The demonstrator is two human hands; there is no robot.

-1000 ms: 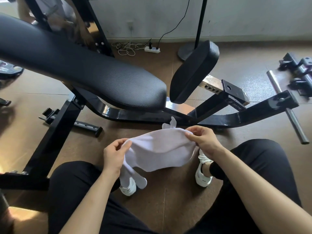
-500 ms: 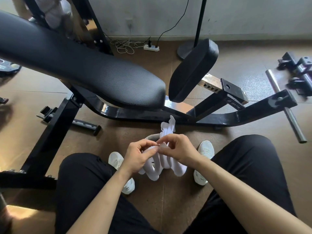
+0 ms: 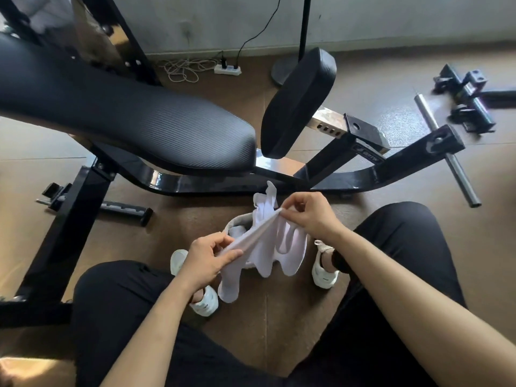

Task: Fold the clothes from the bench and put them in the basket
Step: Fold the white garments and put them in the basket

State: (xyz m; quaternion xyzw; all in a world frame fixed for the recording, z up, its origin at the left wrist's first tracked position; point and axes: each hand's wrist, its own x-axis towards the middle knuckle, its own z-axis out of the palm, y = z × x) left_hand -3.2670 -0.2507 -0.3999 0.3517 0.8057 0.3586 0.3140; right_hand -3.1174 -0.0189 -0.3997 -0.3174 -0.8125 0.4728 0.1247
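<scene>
Down low, both knees in black trousers frame the action, and between them the left hand (image 3: pixel 205 262) pinches 1 end of a white garment (image 3: pixel 268 247), thumb and fingers pressed together on a taut ridge of cloth. The right hand (image 3: pixel 308 215), a little further out, nips the other end of that same ridge between thumb and fingertips. So the piece hangs in the air between 2 hands, loose lobes dangling toward the floor between the white shoes (image 3: pixel 324 270). Looks like a fold in mid-shaping, not finished.

Just behind the cloth, a pale rounded rim shows: likely the basket (image 3: pixel 236 222), sitting on the floor and mostly hidden by the garment. Something white rises out of it, perhaps pieces already inside, though that's hard to confirm.

Further out, the bench (image 3: pixel 134 121), black pad bare in the part visible, so little seems left there. Top left, something pale and blurred; can't tell what. My call: late in the job, with this piece to finish and drop in.
</scene>
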